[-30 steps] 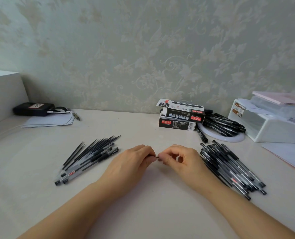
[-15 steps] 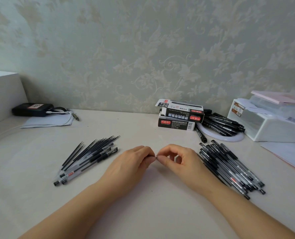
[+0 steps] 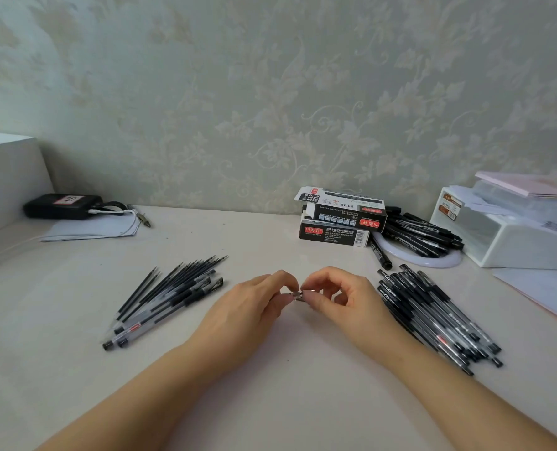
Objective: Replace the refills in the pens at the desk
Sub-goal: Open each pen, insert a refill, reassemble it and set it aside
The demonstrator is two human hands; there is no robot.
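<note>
Between the two pen piles on the worktop, both hands have lifted slightly, left hand and right hand each pinching a small metallic pen part, probably mid-twist.

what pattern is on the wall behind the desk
A pale floral and leafy vine pattern on the wallpaper, seen in the head view.

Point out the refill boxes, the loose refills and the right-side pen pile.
refill boxes [image 3: 334, 234]: head view, front face of the lower box.
loose refills [image 3: 173, 281]: head view, middle of the thin black rods.
pen pile [image 3: 433, 315]: head view, barrels mid-pile, beside the right hand [image 3: 345, 301].
</note>
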